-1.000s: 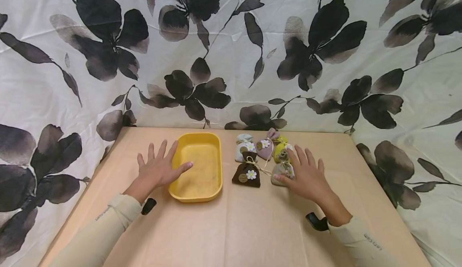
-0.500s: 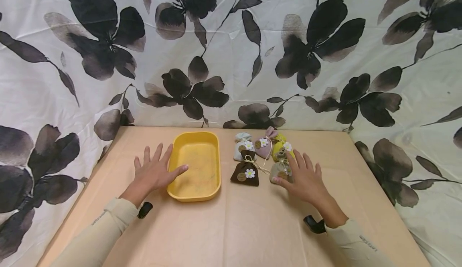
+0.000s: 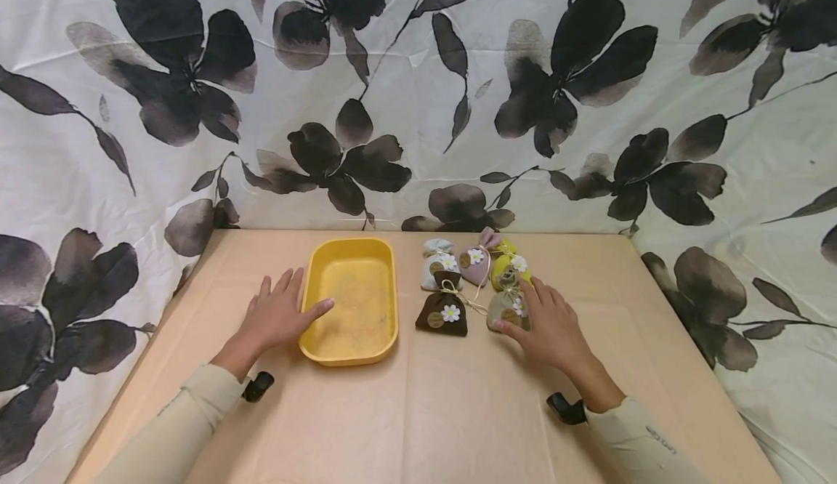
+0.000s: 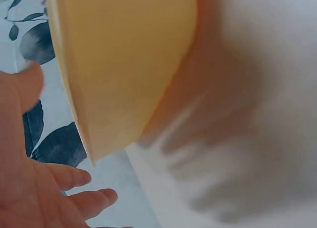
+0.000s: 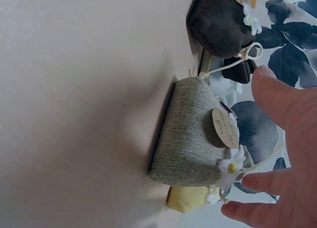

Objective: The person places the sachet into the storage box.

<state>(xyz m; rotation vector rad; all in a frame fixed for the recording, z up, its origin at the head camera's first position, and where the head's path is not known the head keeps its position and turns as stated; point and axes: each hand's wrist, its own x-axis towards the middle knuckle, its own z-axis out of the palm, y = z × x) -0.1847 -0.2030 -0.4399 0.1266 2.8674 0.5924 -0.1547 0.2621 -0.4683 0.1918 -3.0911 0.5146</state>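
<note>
A yellow plastic tray (image 3: 327,349) sits left of centre on the tan table and looks empty. My left hand (image 3: 277,313) lies flat beside its left wall, thumb touching the rim; the left wrist view shows the tray wall (image 4: 124,65) close to the palm (image 4: 25,188). Right of the tray is a cluster of small fabric pouches with daisy tags: brown (image 3: 445,315), grey (image 3: 505,311), pink (image 3: 474,264), yellow (image 3: 506,266) and pale (image 3: 435,267). My right hand (image 3: 548,323) spreads over the grey pouch (image 5: 193,139), fingers straight, holding nothing.
A floral black-and-white cloth (image 3: 418,91) hangs behind and to both sides of the table. The table's front half (image 3: 425,411) is bare tan paper. The brown pouch (image 5: 220,22) and yellow pouch (image 5: 190,198) flank the grey one.
Both hands have drawn back slightly towards me and lowered. The left fingers have closed together beside the tray; the right hand has shifted a little left at the grey pouch.
</note>
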